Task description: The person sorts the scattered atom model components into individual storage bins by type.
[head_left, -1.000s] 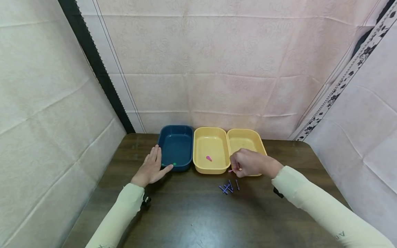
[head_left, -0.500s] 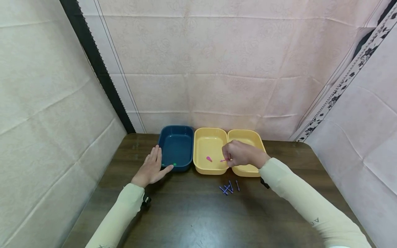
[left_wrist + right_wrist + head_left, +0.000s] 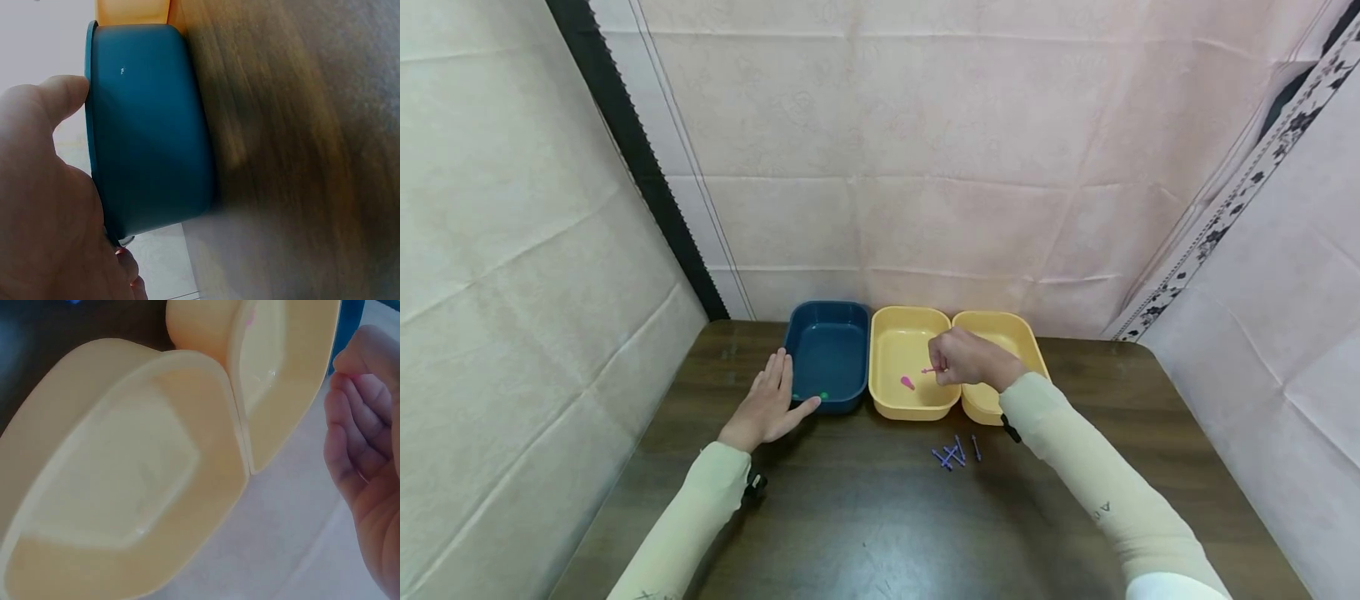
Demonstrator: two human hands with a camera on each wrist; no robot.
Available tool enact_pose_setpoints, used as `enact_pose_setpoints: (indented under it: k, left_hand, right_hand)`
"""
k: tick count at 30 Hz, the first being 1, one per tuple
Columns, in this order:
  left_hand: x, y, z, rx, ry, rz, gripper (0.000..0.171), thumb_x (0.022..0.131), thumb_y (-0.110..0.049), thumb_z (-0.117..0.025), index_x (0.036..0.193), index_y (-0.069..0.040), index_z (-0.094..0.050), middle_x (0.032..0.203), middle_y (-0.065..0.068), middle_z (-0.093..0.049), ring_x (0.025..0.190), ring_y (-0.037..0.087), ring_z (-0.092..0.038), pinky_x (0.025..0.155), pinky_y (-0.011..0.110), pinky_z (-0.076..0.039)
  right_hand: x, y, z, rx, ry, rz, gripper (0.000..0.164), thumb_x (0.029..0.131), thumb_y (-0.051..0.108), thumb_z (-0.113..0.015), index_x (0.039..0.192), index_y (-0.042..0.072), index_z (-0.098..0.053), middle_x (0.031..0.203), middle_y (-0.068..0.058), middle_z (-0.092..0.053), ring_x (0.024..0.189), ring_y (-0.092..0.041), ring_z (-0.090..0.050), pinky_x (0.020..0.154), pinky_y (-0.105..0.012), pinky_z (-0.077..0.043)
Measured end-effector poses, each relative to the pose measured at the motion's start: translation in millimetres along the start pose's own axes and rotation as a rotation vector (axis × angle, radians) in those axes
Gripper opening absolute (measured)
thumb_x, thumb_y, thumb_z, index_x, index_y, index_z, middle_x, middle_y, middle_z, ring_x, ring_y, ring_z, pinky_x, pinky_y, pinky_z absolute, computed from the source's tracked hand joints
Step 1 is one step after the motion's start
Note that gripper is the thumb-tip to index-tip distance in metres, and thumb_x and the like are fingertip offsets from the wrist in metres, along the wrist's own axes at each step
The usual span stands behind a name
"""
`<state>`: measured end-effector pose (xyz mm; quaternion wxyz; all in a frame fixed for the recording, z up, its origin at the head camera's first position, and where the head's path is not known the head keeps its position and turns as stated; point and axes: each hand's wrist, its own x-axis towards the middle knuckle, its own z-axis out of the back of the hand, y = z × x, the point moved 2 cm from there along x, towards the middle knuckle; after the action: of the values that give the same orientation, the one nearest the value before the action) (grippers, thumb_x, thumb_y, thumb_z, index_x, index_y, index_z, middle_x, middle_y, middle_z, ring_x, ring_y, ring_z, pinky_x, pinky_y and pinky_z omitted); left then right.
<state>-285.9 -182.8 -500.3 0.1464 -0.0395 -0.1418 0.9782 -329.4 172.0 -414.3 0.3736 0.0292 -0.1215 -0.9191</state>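
Observation:
My right hand (image 3: 968,357) is above the right side of the middle yellow bin (image 3: 891,325). Between its thumb and fingertips it pinches a small, thin pink piece (image 3: 927,371), too small to identify, one end sticking out to the left. Another pink piece (image 3: 907,382), wider at one end, lies in that bin. With straight fingers and the thumb spread, my left hand (image 3: 767,412) rests on the near left corner of the blue bin (image 3: 829,346); the left wrist view has the thumb (image 3: 65,94) on the rim. Small green bits (image 3: 823,396) show inside the blue bin.
A second yellow bin (image 3: 1018,346) stands right of the middle one, partly covered by my right hand. Several thin purple pieces (image 3: 951,456) lie on the dark wooden table (image 3: 865,517) in front of the bins. Pale cloth (image 3: 887,167) hangs behind and at both sides.
My right hand has moved left and away from me with the pink piece, from the right bin's front edge to over the middle bin. The left hand has stayed in place.

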Motion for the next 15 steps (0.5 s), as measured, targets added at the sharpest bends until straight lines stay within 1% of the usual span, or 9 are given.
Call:
enact_pose_setpoints:
  k: [4,10,15]
  left_hand:
    - [0.5,-0.5,2.2,-0.003,-0.012,0.0,0.104,0.091,-0.074,-0.033,0.154,0.001,0.001,0.164,0.017,0.008,0.152,0.037,0.003,0.121,0.058,-0.011]
    - [0.6,0.4,0.2,-0.003,-0.01,-0.005,0.104,0.091,-0.074,-0.033,0.154,0.001,0.002,0.163,0.018,0.009,0.152,0.037,0.003,0.121,0.058,-0.01]
    - [1.1,2.0,-3.3,-0.002,-0.018,-0.011,0.104,0.09,-0.075,-0.032,0.154,0.001,0.001,0.164,0.018,0.008,0.152,0.037,0.003,0.121,0.058,-0.01]
  right_hand:
    - [8,-7,-6,0.003,-0.017,-0.012,0.012,0.072,0.01,-0.073,0.072,0.016,-0.062,0.068,0.007,-0.061,0.061,-0.006,-0.053,0.058,-0.02,-0.047]
    - [10,-16,-16,0.016,-0.033,-0.04,0.012,0.072,0.009,-0.072,0.072,0.015,-0.062,0.068,0.007,-0.061,0.061,-0.007,-0.053,0.059,-0.021,-0.047]
    - [7,-20,-22,-0.024,-0.079,-0.071,0.012,0.078,0.012,-0.073,0.073,0.011,-0.062,0.071,0.002,-0.061,0.063,-0.009,-0.051,0.061,-0.024,-0.047]
